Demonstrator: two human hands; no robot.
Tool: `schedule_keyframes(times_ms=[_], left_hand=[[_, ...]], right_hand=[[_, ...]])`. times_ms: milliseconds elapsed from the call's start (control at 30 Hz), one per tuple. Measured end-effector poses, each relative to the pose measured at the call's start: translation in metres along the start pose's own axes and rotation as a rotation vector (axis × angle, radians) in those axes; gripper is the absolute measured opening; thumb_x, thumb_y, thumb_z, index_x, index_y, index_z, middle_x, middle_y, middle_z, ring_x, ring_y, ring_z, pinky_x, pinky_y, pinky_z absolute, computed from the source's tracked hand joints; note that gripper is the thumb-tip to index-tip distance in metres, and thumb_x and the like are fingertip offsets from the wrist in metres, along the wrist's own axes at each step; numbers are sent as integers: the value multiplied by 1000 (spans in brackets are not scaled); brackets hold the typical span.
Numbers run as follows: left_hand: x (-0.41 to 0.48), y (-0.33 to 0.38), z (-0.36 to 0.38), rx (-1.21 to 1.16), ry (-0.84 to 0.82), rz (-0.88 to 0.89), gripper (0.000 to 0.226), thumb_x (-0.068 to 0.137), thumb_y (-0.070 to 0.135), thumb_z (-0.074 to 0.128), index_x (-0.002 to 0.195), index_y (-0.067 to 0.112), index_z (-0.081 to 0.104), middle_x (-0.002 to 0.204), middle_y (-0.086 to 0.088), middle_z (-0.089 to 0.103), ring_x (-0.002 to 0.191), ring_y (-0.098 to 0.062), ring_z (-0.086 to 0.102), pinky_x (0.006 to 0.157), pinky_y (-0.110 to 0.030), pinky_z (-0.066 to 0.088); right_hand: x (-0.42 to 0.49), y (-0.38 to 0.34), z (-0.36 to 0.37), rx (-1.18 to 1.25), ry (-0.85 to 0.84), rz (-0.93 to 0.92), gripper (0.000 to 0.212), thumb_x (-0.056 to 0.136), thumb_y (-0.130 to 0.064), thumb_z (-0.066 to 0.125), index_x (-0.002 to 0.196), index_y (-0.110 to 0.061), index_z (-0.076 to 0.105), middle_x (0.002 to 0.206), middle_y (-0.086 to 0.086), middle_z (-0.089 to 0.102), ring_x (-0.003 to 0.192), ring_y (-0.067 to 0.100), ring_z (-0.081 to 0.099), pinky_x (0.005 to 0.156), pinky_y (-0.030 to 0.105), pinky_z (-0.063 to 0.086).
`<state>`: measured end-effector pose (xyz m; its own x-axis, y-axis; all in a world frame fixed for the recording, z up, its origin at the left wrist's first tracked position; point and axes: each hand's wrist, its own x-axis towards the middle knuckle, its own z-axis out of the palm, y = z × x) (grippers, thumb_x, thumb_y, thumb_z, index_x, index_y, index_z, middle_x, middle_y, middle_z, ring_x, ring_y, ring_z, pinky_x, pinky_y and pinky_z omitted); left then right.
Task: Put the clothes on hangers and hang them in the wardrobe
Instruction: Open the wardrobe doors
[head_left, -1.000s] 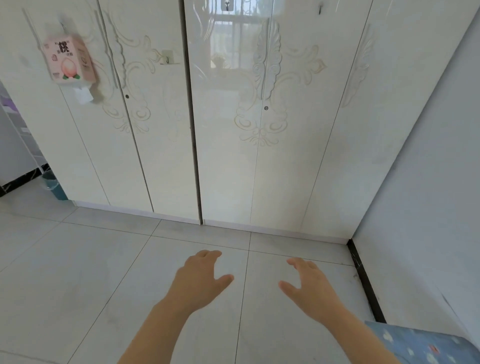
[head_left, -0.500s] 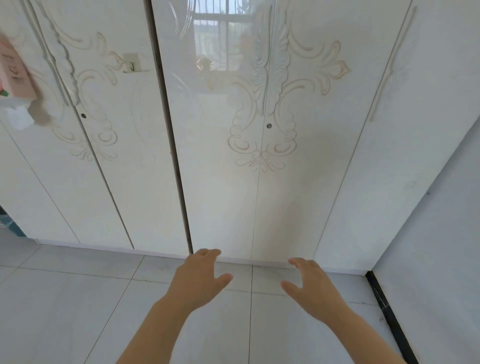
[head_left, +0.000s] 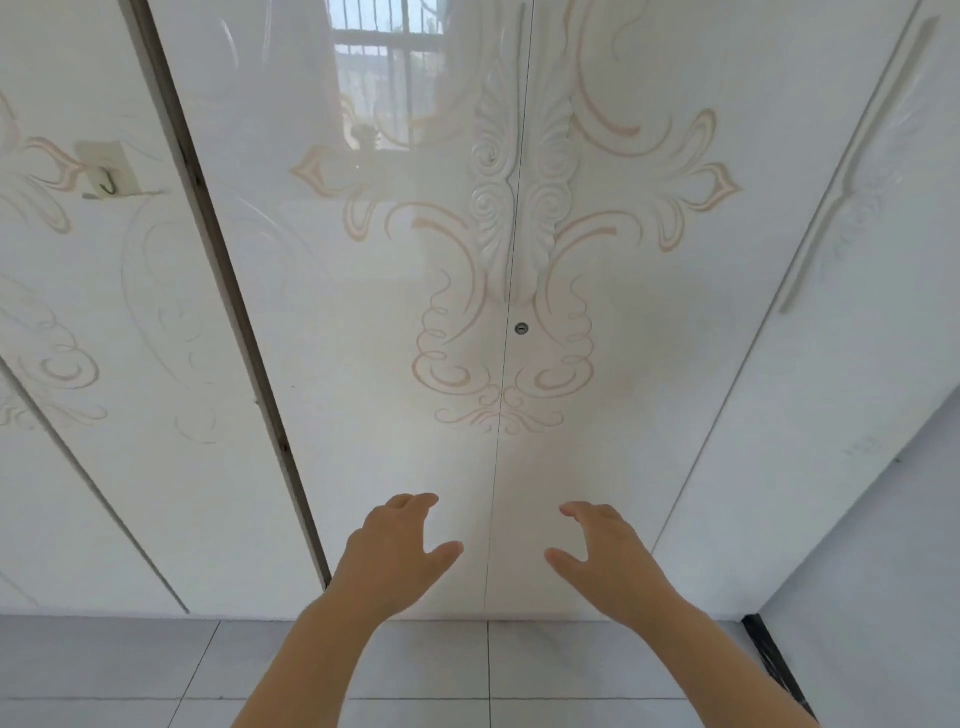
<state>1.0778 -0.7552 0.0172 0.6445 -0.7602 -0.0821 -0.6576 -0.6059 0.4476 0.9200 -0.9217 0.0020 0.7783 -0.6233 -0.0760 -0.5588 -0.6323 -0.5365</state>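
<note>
Both hands (head_left: 400, 556) before closed wardrobe (head_left: 415, 291)

Bare left hand (head_left: 396, 558), right hand (head_left: 609, 564)

Grey floor tiles (head_left: 104, 670) — black skirting strip (head_left: 771, 654) along the wall (head_left: 883, 571)

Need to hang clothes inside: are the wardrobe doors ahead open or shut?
Shut: the two wardrobe doors meet flush along a thin seam, with no interior showing.
</note>
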Motion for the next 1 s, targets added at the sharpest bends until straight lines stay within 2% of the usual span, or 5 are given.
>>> schedule_keyframes(times_ms=[267,433,667,800,1000], left_hand=[[138,-33,-32,32,-43,213,64,89,51,48,143,25,27,146,8,32,132,-13,32,104,-30,32],[204,-33,-66,93,26,403,63,89,53,44,143,27,25,145,10,32,132,-12,30,105,-27,29],[253,14,-112,-13,308,678,60,88,48,46,141,24,32,141,8,38,130,-10,33,105,-23,25],[265,45,-145,-28,594,811,56,86,45,43,131,11,49,129,-6,54,122,-25,49,101,-35,33],[286,86,-187,70,873,922,52,88,37,45,130,6,50,135,-14,49,128,-31,42,106,-45,34]], right_hand=[[105,-36,7,-26,89,147,57,89,-42,52,139,-23,32,139,-1,38,126,17,37,103,30,36],[153,-65,-2,-41,200,179,57,90,-43,51,140,-25,30,141,-4,36,129,15,35,104,28,34],[199,-85,-54,-54,497,62,56,88,-44,54,138,-32,31,137,-11,37,124,7,37,94,14,29],[224,-101,-99,-48,675,-87,58,85,-44,57,137,-33,34,129,-18,37,121,2,37,92,9,26],[252,-127,-164,-14,915,-295,63,83,-38,61,138,-26,35,133,-17,36,122,-8,27,95,-5,16]])
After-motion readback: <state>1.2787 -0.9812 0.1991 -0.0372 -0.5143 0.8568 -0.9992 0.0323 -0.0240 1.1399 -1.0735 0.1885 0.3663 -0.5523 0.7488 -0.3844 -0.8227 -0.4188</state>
